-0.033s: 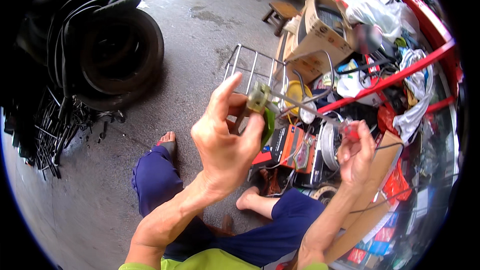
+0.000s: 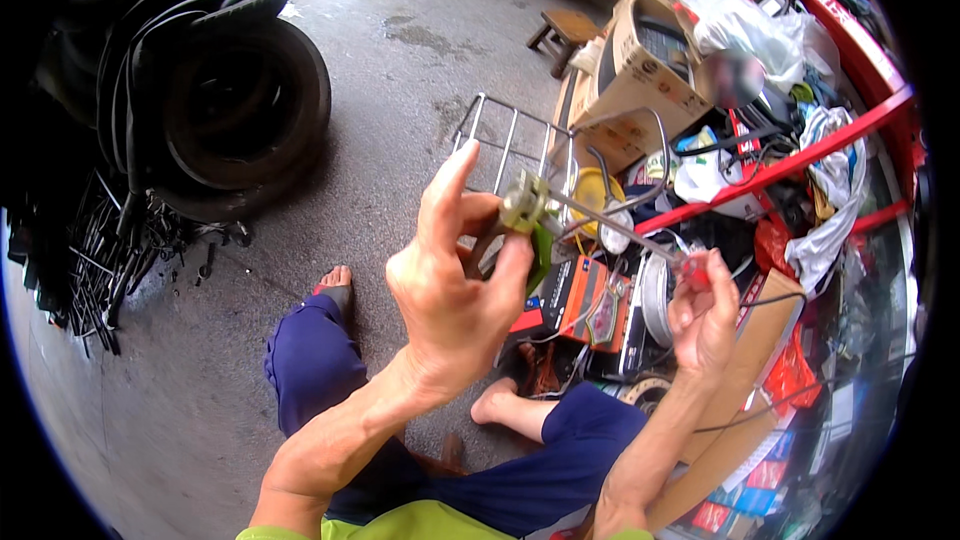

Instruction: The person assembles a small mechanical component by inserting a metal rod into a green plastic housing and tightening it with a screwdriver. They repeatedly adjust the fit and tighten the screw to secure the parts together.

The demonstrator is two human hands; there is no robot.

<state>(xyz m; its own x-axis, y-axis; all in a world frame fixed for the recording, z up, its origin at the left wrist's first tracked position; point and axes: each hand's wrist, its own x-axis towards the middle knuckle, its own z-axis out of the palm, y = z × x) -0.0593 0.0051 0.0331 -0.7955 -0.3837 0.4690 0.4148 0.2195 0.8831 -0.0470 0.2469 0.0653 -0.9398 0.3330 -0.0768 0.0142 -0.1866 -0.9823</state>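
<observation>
My left hand [image 2: 445,285] is raised in front of me, its thumb and fingers closed round a small brass-coloured metal part [image 2: 524,202]. A bright green piece [image 2: 541,256] shows beside the thumb; I cannot tell whether it belongs to that part. My right hand [image 2: 704,332] pinches the red handle of a screwdriver [image 2: 694,268]. Its long thin shaft slants up and left, its tip at the metal part, where the exact contact is too small to make out. Just beyond both hands stands a wire rack [image 2: 508,148] with a bent metal tube.
A cardboard box [image 2: 655,70] and a small wooden stool [image 2: 566,28] stand farther off. On the right, a red metal frame [image 2: 790,155] surrounds cluttered bags and parts. Tyres [image 2: 240,120] and a heap of thin black pieces [image 2: 90,270] lie left. An orange-black box [image 2: 597,302] sits near my foot.
My right hand has shifted slightly left with the screwdriver, and the metal part in my left hand sits a little lower and farther right. Both grips stay the same.
</observation>
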